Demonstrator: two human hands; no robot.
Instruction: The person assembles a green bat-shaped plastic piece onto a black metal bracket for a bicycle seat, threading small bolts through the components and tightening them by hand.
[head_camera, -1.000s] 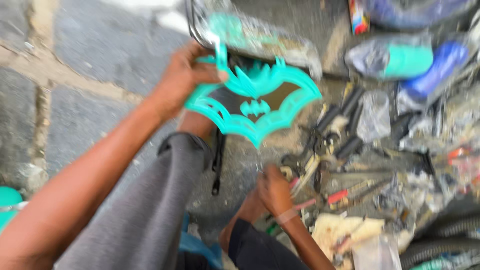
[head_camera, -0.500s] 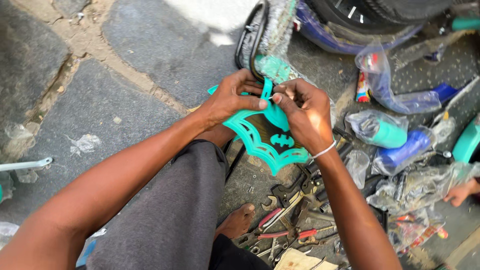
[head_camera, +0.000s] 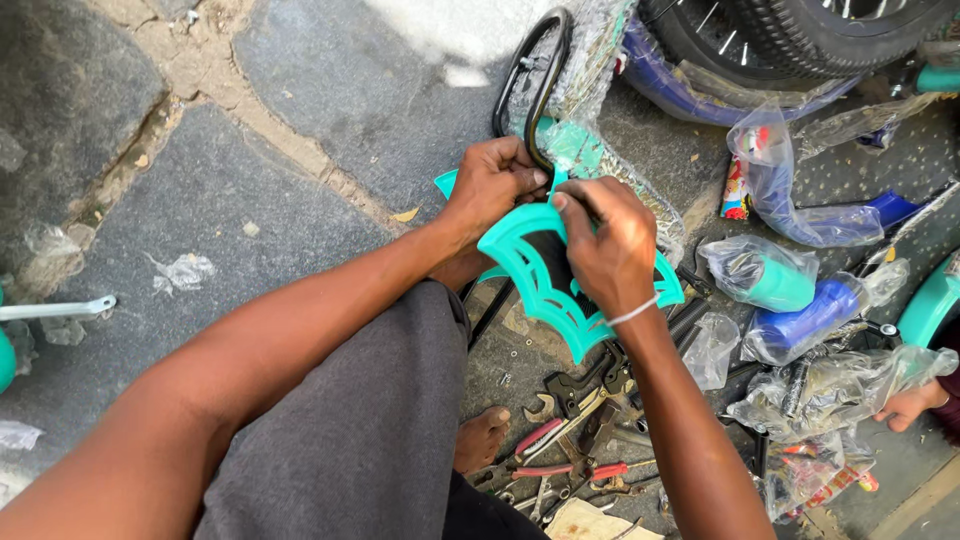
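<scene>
A single head-worn camera looks steeply down from above a seated person, close enough that both forearms fill the lower frame. It faces the stone paving (head_camera: 300, 110) ahead of the knees, with the left hand (head_camera: 490, 185) and right hand (head_camera: 610, 245) near centre and a black tyre (head_camera: 800, 30) at the top edge; no second view overlaps it

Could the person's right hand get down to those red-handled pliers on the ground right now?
Probably not at once: the right hand and the left hand both grip the teal bat-shaped plate. The red-handled pliers lie uncovered just below among other tools, so the path looks open once that hand lets go.
</scene>
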